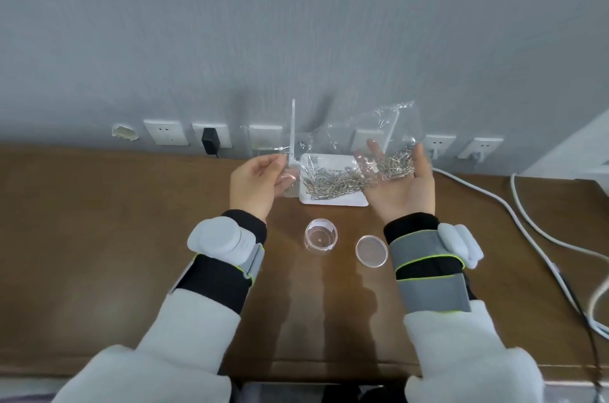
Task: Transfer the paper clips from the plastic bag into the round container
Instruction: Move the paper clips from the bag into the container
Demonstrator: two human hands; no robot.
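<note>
Paper clips (333,181): silver, loose, all inside the clear plastic bag (362,129), none in the round container (321,237) that I can see.

Surface: brown wooden table (99,237), glossy, pushed against the wall.

Room: grey wall (296,23) with a row of white sockets (166,132) just above the table edge. A black adapter (208,140) is plugged into one. A white router (329,201) with upright antennas sits at the back, directly behind the bag. White cables (468,184) trail over the right side.

Bag: held in the air over the router, long axis running left to right, middle sagging. Clips lie strung along the bottom, with a clump at the right end.

Left hand (260,181): fingers and thumb pinched on the bag's left end.

Right hand (402,178): palm up, fingers spread and straight, bag's right end resting on it.

Container: clear, upright, mouth up, on the table nearer me than the bag, between my wrists. Its lid (371,251) lies flat just beside it on the right, apart from it.
</note>
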